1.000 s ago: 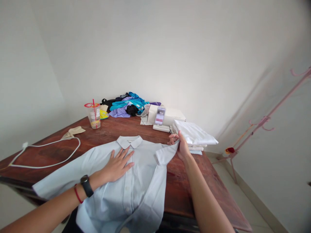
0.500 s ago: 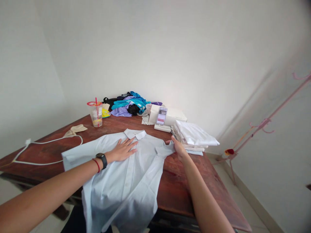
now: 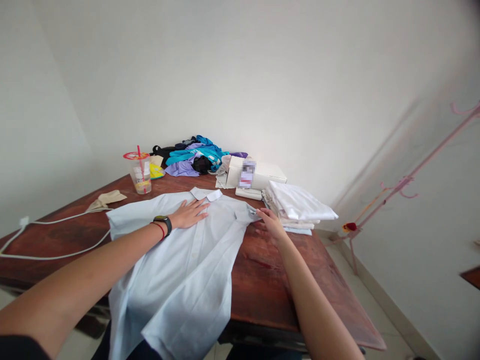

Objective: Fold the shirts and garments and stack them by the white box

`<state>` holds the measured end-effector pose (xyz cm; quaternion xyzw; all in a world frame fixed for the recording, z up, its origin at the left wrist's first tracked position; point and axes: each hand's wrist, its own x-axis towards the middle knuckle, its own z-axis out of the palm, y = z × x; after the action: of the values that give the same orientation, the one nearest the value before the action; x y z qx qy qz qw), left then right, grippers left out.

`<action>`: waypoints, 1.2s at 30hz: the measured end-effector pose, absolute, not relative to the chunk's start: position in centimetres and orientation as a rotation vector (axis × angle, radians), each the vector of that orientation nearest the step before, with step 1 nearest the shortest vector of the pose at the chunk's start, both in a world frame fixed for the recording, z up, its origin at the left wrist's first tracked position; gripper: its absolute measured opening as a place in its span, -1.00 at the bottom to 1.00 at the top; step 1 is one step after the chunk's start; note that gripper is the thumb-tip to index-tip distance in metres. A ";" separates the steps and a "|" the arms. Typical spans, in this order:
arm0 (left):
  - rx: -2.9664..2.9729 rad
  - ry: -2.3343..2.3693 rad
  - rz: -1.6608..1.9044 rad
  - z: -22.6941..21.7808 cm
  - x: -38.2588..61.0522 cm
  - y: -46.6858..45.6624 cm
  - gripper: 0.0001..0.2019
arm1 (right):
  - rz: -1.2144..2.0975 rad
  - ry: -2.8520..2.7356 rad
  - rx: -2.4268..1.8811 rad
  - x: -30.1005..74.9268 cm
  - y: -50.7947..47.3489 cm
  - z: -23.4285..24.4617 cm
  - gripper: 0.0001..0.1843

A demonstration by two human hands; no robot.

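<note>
A pale blue collared shirt (image 3: 198,240) lies front up on the wooden table, its lower part hanging over the near edge. My left hand (image 3: 188,214) rests flat on its chest just below the collar, fingers spread. At the right sleeve, my right hand (image 3: 273,226) has its fingers apart, with the fingertips beside or lightly touching the sleeve's edge. Just beyond that hand is a stack of folded white clothes (image 3: 300,202).
A white box (image 3: 262,172) and a heap of colourful clothes (image 3: 202,157) are at the back. To the left stand a plastic cup with a straw (image 3: 141,175), a beige cloth (image 3: 107,200) and a white cable (image 3: 56,257). A pink rack (image 3: 397,190) leans right of the table (image 3: 270,290).
My right hand has loosened from the sleeve, its fingers opening. The sleeve has drawn in toward the shirt's body. The left hand stays on the chest. The view has shifted slightly.
</note>
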<state>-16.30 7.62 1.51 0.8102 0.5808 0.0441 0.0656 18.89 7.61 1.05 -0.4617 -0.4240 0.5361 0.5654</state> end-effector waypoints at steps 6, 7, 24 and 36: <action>2.405 1.937 0.237 4.5 -13.4 4.1 -0.48 | 1.324 -1.030 -1.318 18.4 7.3 1.7 -0.77; 2.394 1.953 0.256 5.0 -12.5 2.8 -0.51 | 1.331 -1.031 -1.329 18.3 7.3 1.8 -0.80; 1.922 1.701 0.597 5.3 -9.1 -13.4 -0.49 | 1.289 -0.847 -1.040 18.5 7.4 2.9 -0.85; 1.894 1.503 0.548 7.0 -10.5 -12.9 -0.45 | 1.525 -0.595 -0.732 18.2 6.5 4.3 -0.86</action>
<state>-10.52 -12.92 7.03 0.7223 0.5735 0.2089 0.3251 18.23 6.51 4.28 -0.3188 -0.2591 0.6643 0.6244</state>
